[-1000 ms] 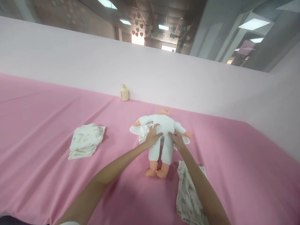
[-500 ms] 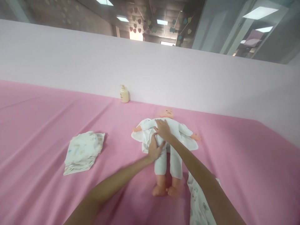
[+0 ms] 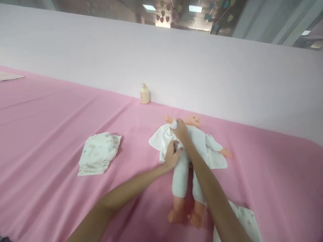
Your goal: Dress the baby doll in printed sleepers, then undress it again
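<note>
Since the last frame, one arm of the doll (image 3: 198,137) has swung up, and our right hand (image 3: 180,131) has moved onto it. Patterned cloth (image 3: 247,220) lies nearest us, right of the feet. Doll's on its back on the pink sheet (image 3: 52,134). Our left hand (image 3: 172,157) is at its hip; can't tell if it's pinching anything. Folded cloth (image 3: 99,153) sits well left. Right fingers wrap the raised sleeve (image 3: 174,124). Pump bottle (image 3: 144,95) stands by the wall (image 3: 101,57).
</note>
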Available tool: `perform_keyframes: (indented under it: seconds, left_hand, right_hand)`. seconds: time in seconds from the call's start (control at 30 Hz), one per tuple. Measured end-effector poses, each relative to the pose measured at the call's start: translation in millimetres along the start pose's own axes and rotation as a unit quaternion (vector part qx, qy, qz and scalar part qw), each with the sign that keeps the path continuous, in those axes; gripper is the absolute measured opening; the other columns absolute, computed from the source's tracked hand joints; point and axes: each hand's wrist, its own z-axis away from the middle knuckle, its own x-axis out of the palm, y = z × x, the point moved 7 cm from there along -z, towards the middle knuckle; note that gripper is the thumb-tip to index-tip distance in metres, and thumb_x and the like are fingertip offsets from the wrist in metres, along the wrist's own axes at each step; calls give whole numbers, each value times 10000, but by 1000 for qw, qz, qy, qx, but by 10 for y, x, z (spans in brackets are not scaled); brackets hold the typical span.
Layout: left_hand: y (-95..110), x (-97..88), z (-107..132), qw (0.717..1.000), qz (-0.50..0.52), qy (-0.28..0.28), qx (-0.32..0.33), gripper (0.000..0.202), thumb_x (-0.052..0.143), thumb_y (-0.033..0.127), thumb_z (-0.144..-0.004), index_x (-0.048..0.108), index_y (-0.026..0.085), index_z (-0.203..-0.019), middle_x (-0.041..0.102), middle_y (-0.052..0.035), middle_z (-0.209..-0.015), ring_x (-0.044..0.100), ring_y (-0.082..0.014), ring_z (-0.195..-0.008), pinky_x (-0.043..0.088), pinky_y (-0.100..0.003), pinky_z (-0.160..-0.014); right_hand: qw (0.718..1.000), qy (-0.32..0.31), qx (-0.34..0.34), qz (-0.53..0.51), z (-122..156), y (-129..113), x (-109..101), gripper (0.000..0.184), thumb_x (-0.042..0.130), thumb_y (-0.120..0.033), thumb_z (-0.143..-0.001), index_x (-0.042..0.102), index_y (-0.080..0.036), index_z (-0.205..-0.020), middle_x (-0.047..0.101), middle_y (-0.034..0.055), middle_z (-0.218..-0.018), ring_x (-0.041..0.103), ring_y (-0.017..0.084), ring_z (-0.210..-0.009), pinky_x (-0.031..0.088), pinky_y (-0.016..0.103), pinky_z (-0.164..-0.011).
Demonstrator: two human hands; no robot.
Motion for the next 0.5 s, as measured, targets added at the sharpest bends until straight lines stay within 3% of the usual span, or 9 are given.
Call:
perform_keyframes:
  seconds: [0.1, 0.2, 0.27, 0.33, 0.43, 0.5]
  left_hand:
    - [-41, -158, -377, 992, -91, 84, 11, 234, 478, 230, -798, 491, 236, -1031, 531, -59, -1170, 447, -226, -1165, 331, -394, -1027]
    - [-179, -225, -823, 971, -213, 95, -46, 385, 528, 269, -777, 472, 186, -1148, 507, -134, -1242, 409, -291, -1228, 308, -457, -1028]
    - [-288, -229, -1065, 950, -290, 67, -92, 619, 611, 332, -727, 395, 125, -1268, 419, -209, -1356, 321, -357, -1309, 280, -498, -1034]
    - [-360, -197, -1237, 930, -354, 9, -104, 740, 646, 352, -701, 342, 82, -1319, 410, -250, -1368, 320, -391, -1315, 264, -520, -1033]
    - [-397, -133, -1369, 913, -387, -104, -79, 616, 668, 337, -696, 468, 101, -1228, 623, -189, -1111, 559, -342, -1101, 373, -472, -950]
    - [-359, -161, -1421, 914, -374, -148, -58, 450, 690, 348, -701, 578, 128, -1078, 674, -119, -947, 633, -277, -939, 448, -415, -860]
  right_hand:
    - [992, 91, 16, -92, 42, 120, -178, 304, 497, -248, -799, 493, -162, -1091, 603, 105, -1027, 557, 231, -963, 447, 340, -829]
    - [987, 117, 17, -109, 76, 138, -230, 361, 470, -218, -800, 484, -166, -1157, 596, 119, -1100, 555, 231, -1031, 438, 354, -898]
    - [990, 108, 19, -84, 83, 113, -218, 420, 481, -227, -794, 470, -153, -1207, 577, 139, -1153, 541, 244, -1079, 424, 360, -937]
    - [994, 90, 25, -52, 85, 79, -197, 479, 483, -260, -809, 438, -135, -1269, 555, 153, -1187, 531, 252, -1104, 424, 353, -946]
    - [999, 51, 14, 4, 83, -14, -159, 532, 434, -250, -852, 361, -142, -1368, 523, 147, -1221, 532, 239, -1093, 446, 320, -915]
    - [999, 10, -6, 53, 87, -94, -111, 549, 387, -186, -864, 321, -163, -1409, 485, 148, -1262, 538, 230, -1056, 456, 308, -888]
